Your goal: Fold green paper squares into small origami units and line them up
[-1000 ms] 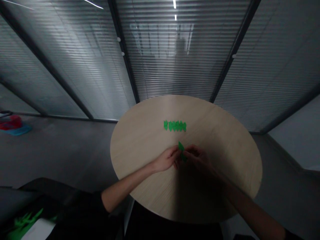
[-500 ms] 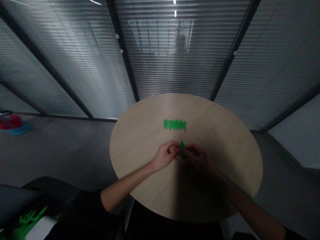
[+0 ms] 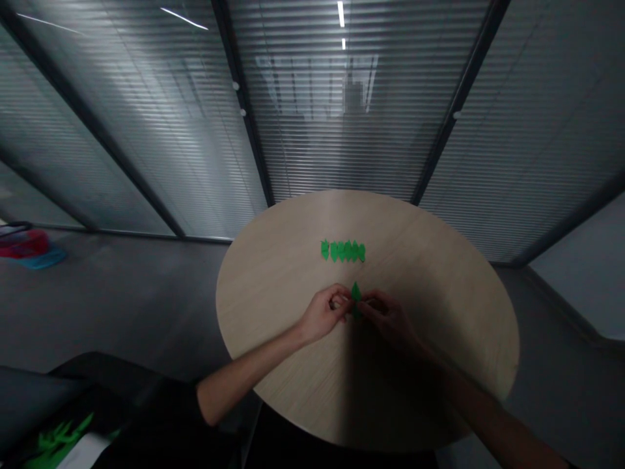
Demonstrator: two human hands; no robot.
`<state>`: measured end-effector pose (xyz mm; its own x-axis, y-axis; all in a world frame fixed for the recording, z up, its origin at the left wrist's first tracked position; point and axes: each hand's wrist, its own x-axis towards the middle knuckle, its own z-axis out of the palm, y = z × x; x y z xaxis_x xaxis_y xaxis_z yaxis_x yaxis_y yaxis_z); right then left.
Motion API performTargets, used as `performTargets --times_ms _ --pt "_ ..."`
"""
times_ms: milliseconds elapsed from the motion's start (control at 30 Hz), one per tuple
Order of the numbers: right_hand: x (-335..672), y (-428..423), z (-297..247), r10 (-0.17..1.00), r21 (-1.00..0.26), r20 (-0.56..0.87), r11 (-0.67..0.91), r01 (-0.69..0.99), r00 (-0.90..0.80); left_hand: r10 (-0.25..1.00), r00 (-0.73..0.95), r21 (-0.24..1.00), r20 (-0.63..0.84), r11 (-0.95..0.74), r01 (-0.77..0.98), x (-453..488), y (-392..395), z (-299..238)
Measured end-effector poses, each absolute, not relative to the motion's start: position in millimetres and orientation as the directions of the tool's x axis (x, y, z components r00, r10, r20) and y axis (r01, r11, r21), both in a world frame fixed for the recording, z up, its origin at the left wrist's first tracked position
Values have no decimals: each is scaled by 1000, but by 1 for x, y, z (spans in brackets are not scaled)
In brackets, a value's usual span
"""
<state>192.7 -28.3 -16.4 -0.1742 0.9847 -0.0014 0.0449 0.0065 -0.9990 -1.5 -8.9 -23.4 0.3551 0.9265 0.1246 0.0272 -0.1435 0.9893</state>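
A small folded piece of green paper (image 3: 356,294) is pinched between both my hands over the middle of a round, light wooden table (image 3: 439,312). My left hand (image 3: 323,314) grips its left side with curled fingers. My right hand (image 3: 388,319), in shadow, holds its right side. Beyond my hands, a row of several similar green folded pieces (image 3: 342,250) lies side by side on the table.
Glass walls with closed blinds (image 3: 312,124) stand behind the table. A red and blue object (image 3: 24,247) lies on the floor at far left. Green paper on a white sheet (image 3: 58,443) shows at the bottom left beside a dark seat.
My hands have turned the green piece from tilted to nearly upright and kept it over the same spot. The row of green pieces has not moved.
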Motion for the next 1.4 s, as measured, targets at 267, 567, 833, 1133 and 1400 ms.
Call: performTargets --times_ms 267,567,833,1133,1400 --pt "195 -28 -21 989 -995 17 32 99 -149 941 323 991 103 -125 51 1 -10 -22" --pt "194 -28 -17 985 -992 -15 7 128 -171 941 310 986 139 -160 44 1 -9 -24" --pt "191 -30 -16 984 -996 22 36 76 -175 934 326 985 146 -167 37 -1 -12 -19" --pt "192 -33 -12 978 -982 169 177 60 -123 908 310 951 280 -307 40 -3 -13 -16" --pt "194 -37 -10 914 -907 376 397 142 -155 870 310 903 384 -424 72 -5 -20 -4"
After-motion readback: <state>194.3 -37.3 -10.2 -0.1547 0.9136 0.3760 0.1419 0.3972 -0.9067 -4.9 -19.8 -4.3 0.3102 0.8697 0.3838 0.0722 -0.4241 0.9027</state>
